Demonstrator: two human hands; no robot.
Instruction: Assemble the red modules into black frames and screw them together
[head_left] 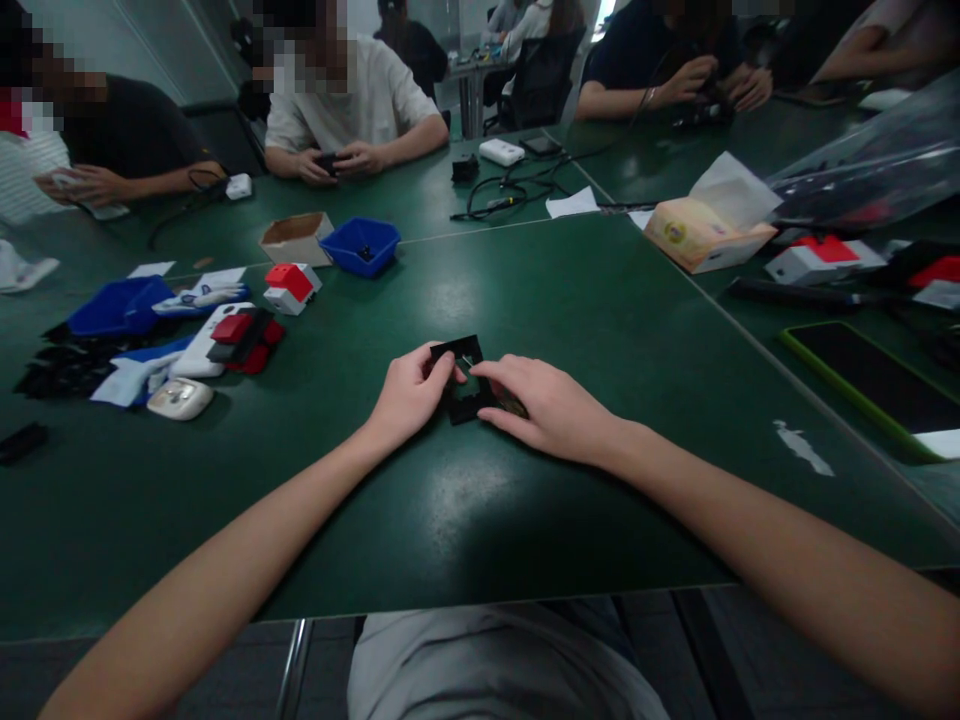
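Note:
Over the middle of the green table (330, 530), a small black rectangular frame (466, 408) with an opening through it is held between both hands. My left hand (411, 392) is closed on its left side, thumb on top. My right hand (544, 405) meets the right side, its index finger at the opening and its thumb by the lower right edge. A small light-coloured piece (466, 362) shows in the opening, too small to name. Something dark lies partly hidden under the right palm, and I cannot make out what it is.
To the left lie blue trays (124, 305), gloves, a white earbud case (180, 398) and red-and-white blocks. Ahead stand a cardboard box (294, 240) and a small blue bin (361, 246). A tissue box (705, 235) and a green-edged phone (874, 385) are at right. Several people sit across the table.

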